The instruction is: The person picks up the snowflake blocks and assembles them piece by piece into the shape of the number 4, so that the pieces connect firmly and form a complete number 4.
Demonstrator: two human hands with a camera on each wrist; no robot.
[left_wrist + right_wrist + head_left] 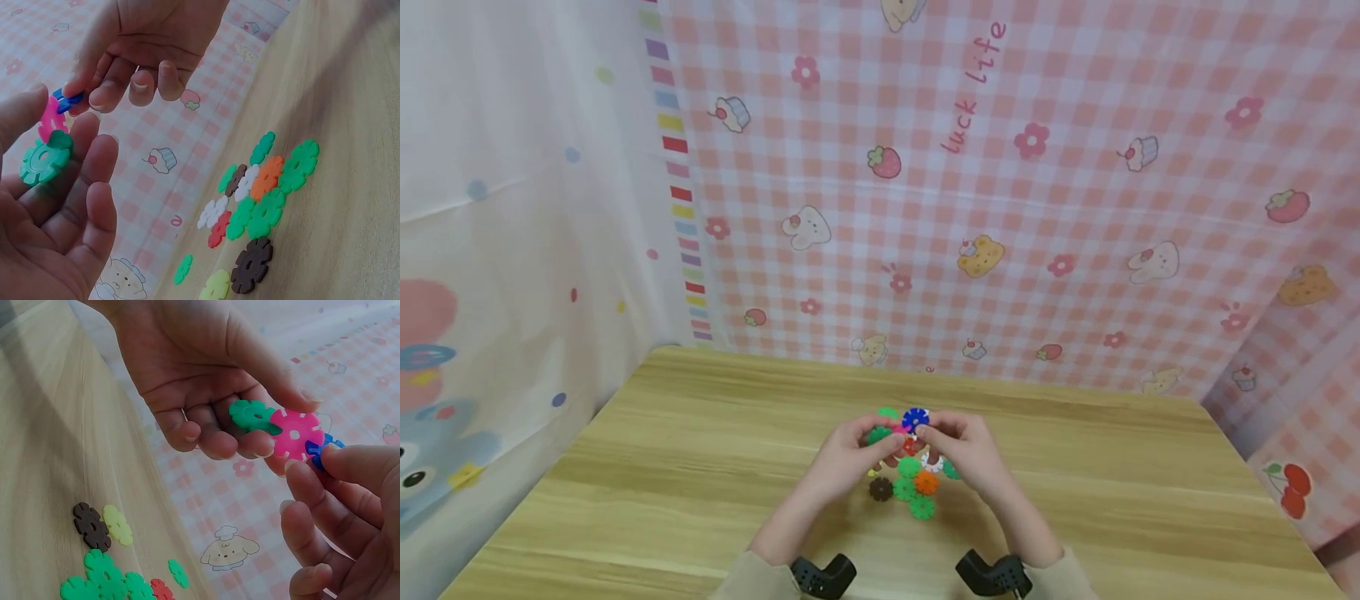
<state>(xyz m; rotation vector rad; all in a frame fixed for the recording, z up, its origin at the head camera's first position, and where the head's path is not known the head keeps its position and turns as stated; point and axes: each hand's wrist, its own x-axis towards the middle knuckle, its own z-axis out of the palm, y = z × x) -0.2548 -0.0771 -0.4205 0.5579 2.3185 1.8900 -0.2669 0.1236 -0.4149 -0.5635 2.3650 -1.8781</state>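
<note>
Held above a pale, wood-grained table (pixel 625 467), before a pink-checked, printed cloth (pixel 932 217): a bright-pink, round, slotted plastic disc (pixel 285 427), linked at the rim to a green, flower-shaped, slotted plastic disc (pixel 247 412), and a dark-blue, slotted plastic disc (pixel 315 456) meeting the pink disc's opposite edge. Judged to be at the step of pressing the dark-blue disc slot to slot into the pink one; impossible to tell how deeply seated. For a sound joint, turn the two faces crosswise, line up one notch with the other, and push straight along the slots without twisting. Support the pink disc close to the joint, so as not to loosen the green disc on the far side.

In the left hand (pixel 844 457), note thumb and forefinger brought together on the pink disc, and the remaining fingers bent loosely behind the green disc, slightly apart. In the right hand (pixel 973 454), note thumb and forefinger pinched on the dark-blue disc, and the other fingers curled and separated, gripping nothing. Below, on the table: loose discs of similar kind, including an orange, flower-shaped, slotted plastic disc (pixel 927 482) and a dark-brown, flower-shaped, slotted plastic disc (pixel 881 489), both untouched.
</note>
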